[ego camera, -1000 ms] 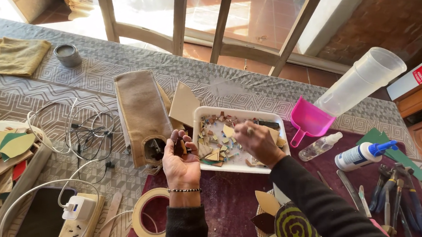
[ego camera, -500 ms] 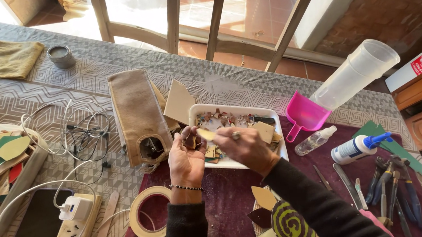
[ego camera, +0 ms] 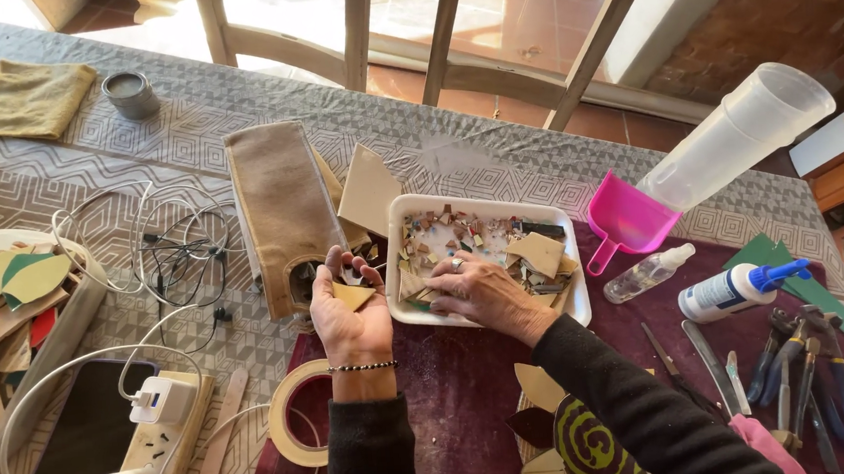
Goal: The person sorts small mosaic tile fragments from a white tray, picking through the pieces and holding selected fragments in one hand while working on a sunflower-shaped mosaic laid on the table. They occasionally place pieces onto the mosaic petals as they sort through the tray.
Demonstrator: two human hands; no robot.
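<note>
My left hand [ego camera: 350, 316] is palm up beside the tray, holding a yellowish tile piece [ego camera: 352, 295] and a few small dark fragments at the fingertips. My right hand [ego camera: 476, 291], a ring on one finger, reaches into the near left corner of a white foam tray [ego camera: 485, 208] that holds several broken tile pieces in beige, brown and dark colours. Its fingers rest on the fragments; I cannot tell whether they grip one. A larger beige piece [ego camera: 538, 253] lies inside the tray at the right.
A tan cloth-covered block [ego camera: 282, 210] and a beige tile [ego camera: 368, 189] lie left of the tray. A pink scoop [ego camera: 623, 219], a clear tube, a small bottle, a glue bottle [ego camera: 732, 289] and pliers [ego camera: 804, 377] sit right. A tape ring [ego camera: 291, 425], cables and a power strip [ego camera: 147, 439] lie near left.
My right hand has come down from above the tray into its near left corner. My left hand has turned palm up with the yellowish piece lying in it.
</note>
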